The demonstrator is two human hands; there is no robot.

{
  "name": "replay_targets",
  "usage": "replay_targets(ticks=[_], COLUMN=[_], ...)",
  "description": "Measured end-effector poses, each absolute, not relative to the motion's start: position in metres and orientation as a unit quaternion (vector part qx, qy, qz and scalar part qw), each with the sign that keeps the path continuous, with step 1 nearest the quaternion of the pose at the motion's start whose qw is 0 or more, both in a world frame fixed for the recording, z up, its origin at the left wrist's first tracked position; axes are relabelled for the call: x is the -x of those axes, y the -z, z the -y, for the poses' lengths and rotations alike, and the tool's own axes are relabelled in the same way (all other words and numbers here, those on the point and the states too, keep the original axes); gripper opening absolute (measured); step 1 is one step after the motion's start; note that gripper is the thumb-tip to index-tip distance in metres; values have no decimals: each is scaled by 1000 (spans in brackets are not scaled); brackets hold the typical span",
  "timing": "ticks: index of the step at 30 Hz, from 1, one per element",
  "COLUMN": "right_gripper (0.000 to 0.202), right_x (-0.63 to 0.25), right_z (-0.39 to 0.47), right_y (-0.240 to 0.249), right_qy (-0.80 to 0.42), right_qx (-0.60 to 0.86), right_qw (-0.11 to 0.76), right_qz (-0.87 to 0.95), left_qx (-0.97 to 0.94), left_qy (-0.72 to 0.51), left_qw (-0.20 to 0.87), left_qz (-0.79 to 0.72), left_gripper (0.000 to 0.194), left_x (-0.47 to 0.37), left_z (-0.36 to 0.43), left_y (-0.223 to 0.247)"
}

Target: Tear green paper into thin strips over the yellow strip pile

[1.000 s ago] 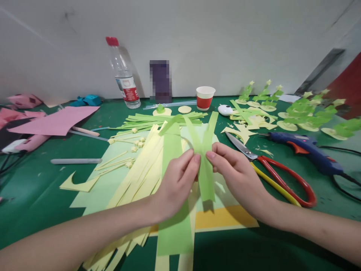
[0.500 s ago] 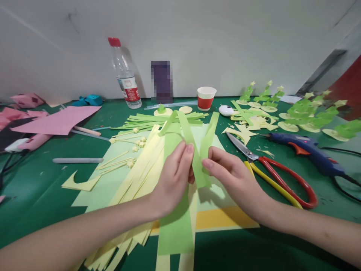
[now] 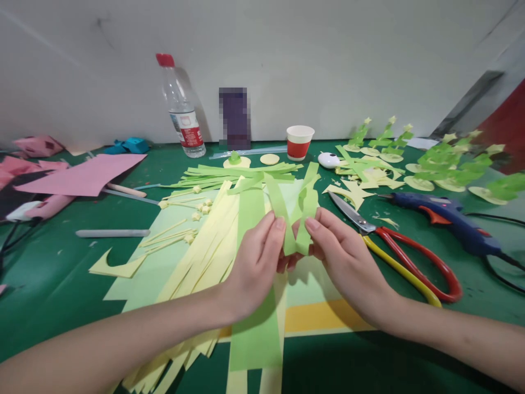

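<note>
Green table (image 3: 53,295) with scissors (image 3: 394,246), glue gun (image 3: 447,219), paper strips (image 3: 200,262)

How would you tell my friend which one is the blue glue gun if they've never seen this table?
Look at the right side of the green table and find the scissors with one red and one yellow handle. The glue gun lies just beyond them, further right. Unlike them, it's dark blue with an orange trigger and a black cord.
</note>
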State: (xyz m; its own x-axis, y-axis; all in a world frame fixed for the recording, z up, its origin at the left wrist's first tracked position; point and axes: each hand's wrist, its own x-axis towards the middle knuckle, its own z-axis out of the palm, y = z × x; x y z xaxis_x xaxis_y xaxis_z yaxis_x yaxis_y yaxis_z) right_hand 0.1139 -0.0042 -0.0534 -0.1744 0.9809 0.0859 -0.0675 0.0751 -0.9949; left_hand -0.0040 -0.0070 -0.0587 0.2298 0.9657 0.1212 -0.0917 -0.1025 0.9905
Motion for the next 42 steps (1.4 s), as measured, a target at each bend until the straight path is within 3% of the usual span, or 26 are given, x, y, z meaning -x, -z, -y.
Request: replay_targets(ticks=[3,7,20,27,31,37,42], right_gripper=[24,23,21,22,27,24,13], right_x=[-115,-115,-119,-117,-117,-123,-137], right_z=[4,4,3,2,0,-9,-23], right_y=[52,49,51,50,52,40,13], right_qy=[-593,-566,-557,-694,-732,-779,-742], right_qx=[363,390,380,352,338,304,340], right_qw=[459,452,544,432,390,387,426], right_qz=[553,568,500,456,444,390,391], left_qx=[-564,-578,-561,-561,-575,-644,-693], left_qy=[-485,-477,-464,-438,-423,-386,-333], left_qw=[528,508,554,611,616,579,577], left_qz=[-410,-424,-404,-347,-334,-320,-275], left_gripper=[28,29,29,24,31,28,26], left_x=[4,6,6,6,8,13,14], left_z=[5,4,3,5,4,2,2], left_y=[57,58,59,59,60,57,45])
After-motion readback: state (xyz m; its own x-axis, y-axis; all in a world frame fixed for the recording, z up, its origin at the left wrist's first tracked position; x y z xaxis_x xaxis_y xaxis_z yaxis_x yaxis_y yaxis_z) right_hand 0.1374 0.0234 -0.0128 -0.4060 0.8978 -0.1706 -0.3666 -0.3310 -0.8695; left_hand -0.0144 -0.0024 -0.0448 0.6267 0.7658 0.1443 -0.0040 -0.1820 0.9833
